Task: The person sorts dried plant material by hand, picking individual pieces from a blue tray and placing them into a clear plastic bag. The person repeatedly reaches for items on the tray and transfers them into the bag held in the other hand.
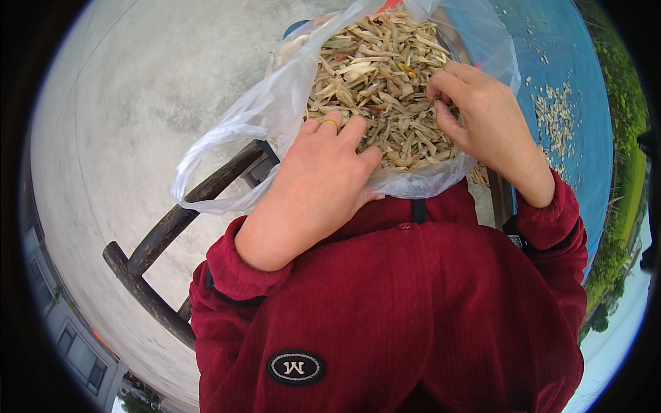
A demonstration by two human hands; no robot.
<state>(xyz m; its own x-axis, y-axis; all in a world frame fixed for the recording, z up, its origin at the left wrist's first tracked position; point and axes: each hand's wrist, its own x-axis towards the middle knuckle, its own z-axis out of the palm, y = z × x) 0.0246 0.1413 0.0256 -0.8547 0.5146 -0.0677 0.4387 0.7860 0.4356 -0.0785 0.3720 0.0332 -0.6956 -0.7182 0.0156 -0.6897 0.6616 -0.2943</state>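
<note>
An open clear plastic bag [289, 98] sits before me, filled with dried tan pod-like pieces [382, 67]. My left hand [325, 170], with a gold-coloured ring, rests on the near left of the heap. Its fingers are spread, and its thumb lies by the bag's near edge. Over the right side of the heap is my right hand [470, 108], thumb and fingers curled close together. Whether a small piece is pinched in those fingertips I cannot tell. Among the tan pieces a yellow one [407, 70] stands out.
To the left, a chair's dark wooden frame [165, 232] stands on pale concrete [129, 129]. A blue tarp [563, 155] spreads along the right, with small pale pieces [557, 116] scattered on it. Green plants [619, 77] grow beyond the tarp. A bag handle loop [181, 191] hangs over the chair frame.
</note>
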